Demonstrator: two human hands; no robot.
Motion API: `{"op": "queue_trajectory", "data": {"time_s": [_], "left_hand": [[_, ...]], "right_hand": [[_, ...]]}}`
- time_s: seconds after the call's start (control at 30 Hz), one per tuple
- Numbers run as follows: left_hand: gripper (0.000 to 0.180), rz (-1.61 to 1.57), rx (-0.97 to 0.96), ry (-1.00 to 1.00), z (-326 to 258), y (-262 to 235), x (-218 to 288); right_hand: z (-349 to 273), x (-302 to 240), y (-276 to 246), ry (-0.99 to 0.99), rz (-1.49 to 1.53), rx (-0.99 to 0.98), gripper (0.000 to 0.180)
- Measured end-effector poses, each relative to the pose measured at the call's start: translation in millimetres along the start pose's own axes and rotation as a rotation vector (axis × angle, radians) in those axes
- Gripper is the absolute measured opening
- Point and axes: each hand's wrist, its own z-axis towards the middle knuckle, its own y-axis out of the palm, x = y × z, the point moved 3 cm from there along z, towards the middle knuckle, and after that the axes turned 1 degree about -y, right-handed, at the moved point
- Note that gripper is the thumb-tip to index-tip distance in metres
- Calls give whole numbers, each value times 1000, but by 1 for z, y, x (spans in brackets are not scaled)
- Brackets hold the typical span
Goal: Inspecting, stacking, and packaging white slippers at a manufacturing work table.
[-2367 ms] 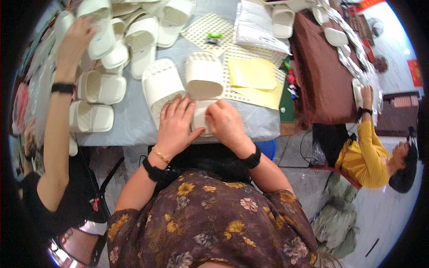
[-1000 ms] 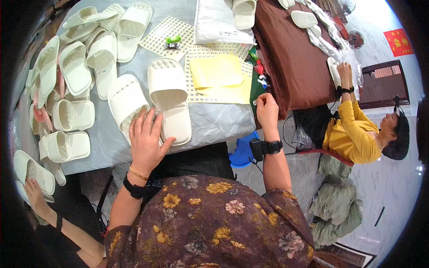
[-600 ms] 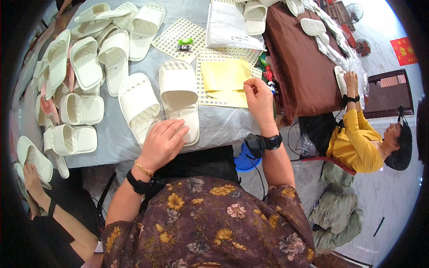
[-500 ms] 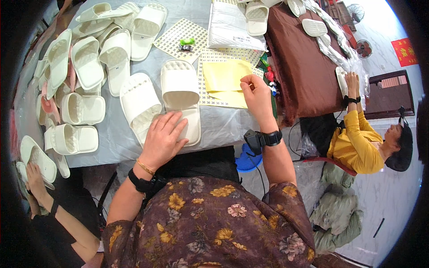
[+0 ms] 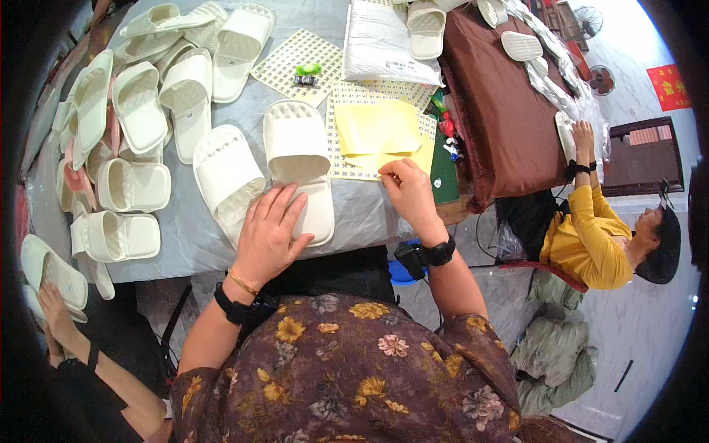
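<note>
Two slippers (image 5: 298, 140), left hand (image 5: 270, 227) spread atop, right hand (image 5: 411, 193) pinched, any hold unclear, white bag (image 5: 384, 46), contents hidden

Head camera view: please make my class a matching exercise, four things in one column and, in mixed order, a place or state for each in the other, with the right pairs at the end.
Things
1. Brown cloth
2. Left hand
3. Yellow paper
4. Right hand

Places or states
A. Lying over part of a printed sheet
B. Fingertips drawn together at the sheet's near edge
C. To the right of the white plastic package
D. Fingers spread over a white slide slipper

Right pairs: 1-C, 2-D, 3-A, 4-B
</note>
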Motion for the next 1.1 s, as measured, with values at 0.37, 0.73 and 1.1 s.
{"op": "queue_trajectory", "data": {"time_s": [0.37, 0.73, 1.1], "left_hand": [[64, 19, 25, 8, 4, 0, 3], [63, 39, 14, -37, -3, -8, -1], [62, 0, 49, -9, -3, 0, 0]], "right_hand": [[-4, 2, 9, -47, -99, 24, 6], [1, -5, 18, -75, -73, 22, 3], [-1, -6, 10, -12, -94, -68, 6]]}}
